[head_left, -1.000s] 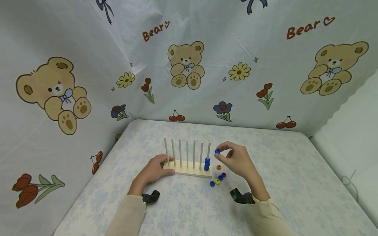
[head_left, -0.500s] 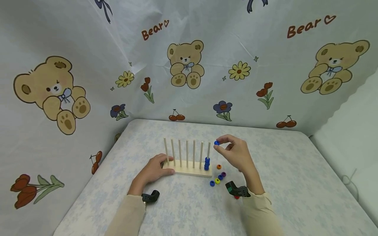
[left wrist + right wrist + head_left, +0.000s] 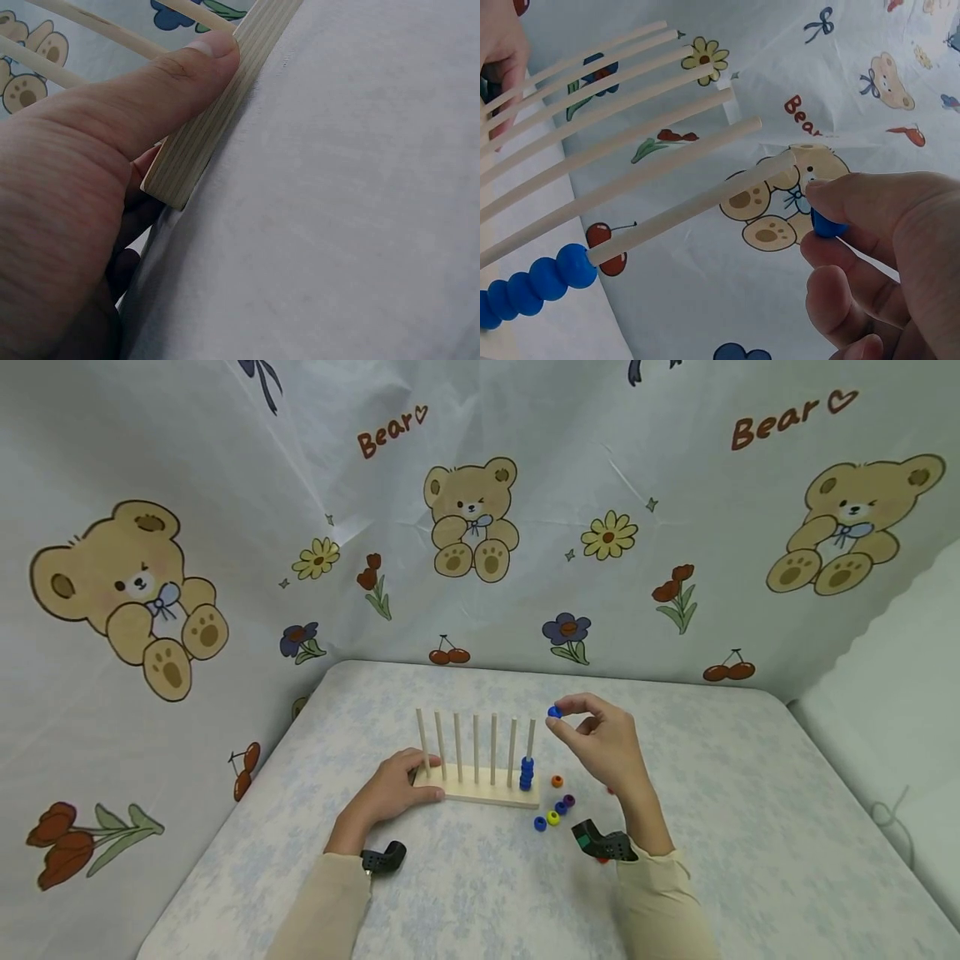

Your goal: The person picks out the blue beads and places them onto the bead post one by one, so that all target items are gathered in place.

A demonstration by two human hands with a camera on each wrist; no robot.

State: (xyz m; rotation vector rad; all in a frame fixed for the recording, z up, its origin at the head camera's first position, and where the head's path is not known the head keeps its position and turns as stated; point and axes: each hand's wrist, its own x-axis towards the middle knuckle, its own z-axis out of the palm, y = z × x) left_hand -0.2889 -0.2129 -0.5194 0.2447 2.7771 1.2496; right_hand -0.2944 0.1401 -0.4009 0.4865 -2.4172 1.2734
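A pale wooden peg board point(image 3: 483, 789) with a row of upright pegs stands on the table. My left hand point(image 3: 393, 787) grips its left end; in the left wrist view the thumb lies along the board's front edge point(image 3: 199, 139). The rightmost peg point(image 3: 697, 206) carries a stack of blue beads point(image 3: 527, 774); the other pegs are bare. My right hand point(image 3: 603, 739) pinches a single blue bead point(image 3: 827, 225) between thumb and index finger. This bead is held off the table, just right of the rightmost peg's tip, with a gap between them.
Loose beads lie right of the board: an orange bead point(image 3: 557, 782), a purple bead point(image 3: 569, 800), a yellow bead point(image 3: 552, 818) and two blue ones point(image 3: 540, 824). A red bead point(image 3: 602, 860) is partly hidden by the right wrist camera point(image 3: 600, 842). A bear-print cloth point(image 3: 480, 610) hangs behind the table.
My right hand has risen with the blue bead, from beside the rightmost peg's upper part to the level of its tip. The left hand and the peg board have stayed in place.
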